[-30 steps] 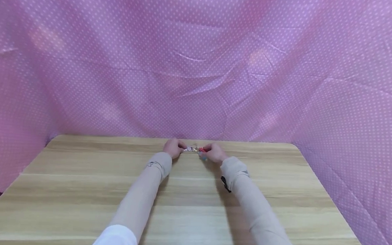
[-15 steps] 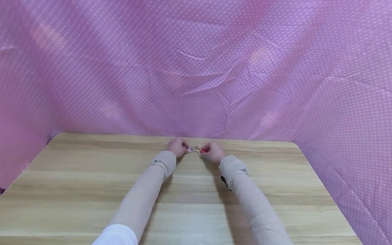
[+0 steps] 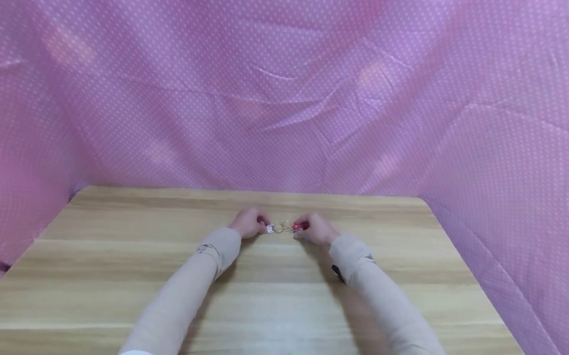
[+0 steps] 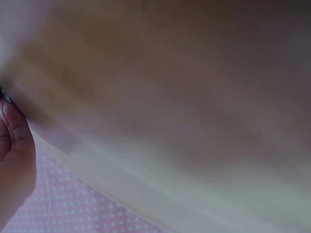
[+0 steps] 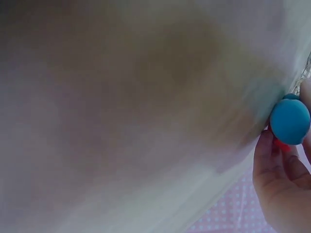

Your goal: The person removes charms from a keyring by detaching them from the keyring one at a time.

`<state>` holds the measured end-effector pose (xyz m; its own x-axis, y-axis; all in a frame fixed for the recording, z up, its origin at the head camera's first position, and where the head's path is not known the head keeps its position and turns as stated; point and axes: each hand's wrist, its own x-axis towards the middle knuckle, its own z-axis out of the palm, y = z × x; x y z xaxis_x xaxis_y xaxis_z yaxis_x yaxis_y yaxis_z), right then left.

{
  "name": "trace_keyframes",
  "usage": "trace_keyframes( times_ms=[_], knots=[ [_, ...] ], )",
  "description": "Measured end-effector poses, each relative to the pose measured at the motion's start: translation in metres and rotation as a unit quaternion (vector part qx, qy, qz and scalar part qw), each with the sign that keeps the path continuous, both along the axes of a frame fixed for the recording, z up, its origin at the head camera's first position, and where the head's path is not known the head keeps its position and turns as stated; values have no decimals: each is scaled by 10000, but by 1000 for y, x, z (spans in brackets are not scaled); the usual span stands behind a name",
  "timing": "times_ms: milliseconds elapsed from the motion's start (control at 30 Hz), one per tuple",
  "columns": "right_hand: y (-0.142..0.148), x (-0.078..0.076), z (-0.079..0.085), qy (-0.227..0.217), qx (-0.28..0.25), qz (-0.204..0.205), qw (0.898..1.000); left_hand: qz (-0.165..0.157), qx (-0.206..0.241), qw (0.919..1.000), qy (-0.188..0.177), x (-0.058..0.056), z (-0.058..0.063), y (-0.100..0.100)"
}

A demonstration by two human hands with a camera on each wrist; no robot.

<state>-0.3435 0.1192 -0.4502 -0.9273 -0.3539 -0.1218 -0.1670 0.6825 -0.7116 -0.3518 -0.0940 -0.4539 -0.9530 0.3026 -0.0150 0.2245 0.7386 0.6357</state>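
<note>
Both hands meet over the far middle of the table, with a keychain stretched in a line between them. In the head view the left hand (image 3: 249,223) pinches a small pale piece (image 3: 269,229) at the left end. Gold-coloured rings (image 3: 278,228) and a short chain lie in the middle; whether the rings are linked is too small to tell. The right hand (image 3: 318,228) grips the keychain's red charm (image 3: 300,226) at the other end. In the right wrist view a round blue part (image 5: 290,121) shows at its fingers. The left wrist view shows only a dark sliver (image 4: 5,95) at the fingertips.
The wood-grain table (image 3: 268,305) spreads under both arms. Pink dotted cloth (image 3: 287,118) hangs behind the far edge and along both sides. A black strap piece (image 3: 338,273) sits at the right wrist.
Both hands have come back slightly from the far edge, toward the person. They have drawn a little apart, and the rings between them show more plainly.
</note>
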Motion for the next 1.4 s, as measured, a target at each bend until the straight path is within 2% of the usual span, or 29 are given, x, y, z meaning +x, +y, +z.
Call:
trace_keyframes(
  times_ms=[133, 300, 400, 500, 667, 767, 900, 1133, 1233, 1300, 1400],
  knots=[
    [0, 10, 1, -10, -46, 75, 10000, -55, 23, 10000, -57, 12, 2, -2],
    [0, 22, 2, 217, 293, 256, 9990, -320, -24, 9995, 63, 24, 1, -4],
    [-2, 25, 4, 298, 403, 343, 9982, -212, -40, 9998, 19, 29, 1, -1],
    [-4, 25, 5, 332, 369, 424, 9979, -128, -114, 9999, 1, 29, 3, 6],
    [-7, 23, 4, 376, 500, 473, 9969, -304, -261, 9992, -71, 28, 3, 22],
    [-8, 23, 2, 615, 713, 539, 9941, -342, -431, 9984, -110, 28, 4, 27],
    [-9, 24, 1, 815, 812, 672, 9911, -472, -603, 9969, -203, 30, 5, 32],
    [-8, 30, 2, 972, 941, 796, 9876, -631, -547, 9958, -370, 33, 7, 35],
    [-7, 31, 2, 1136, 844, 981, 9851, -654, -495, 9960, -362, 34, 8, 33],
    [-6, 31, 2, 1140, 680, 1055, 9855, -636, -398, 9958, -518, 35, 10, 30],
    [-4, 31, 1, 962, 375, 1016, 9894, -595, -237, 9953, -729, 37, 14, 27]
  ],
)
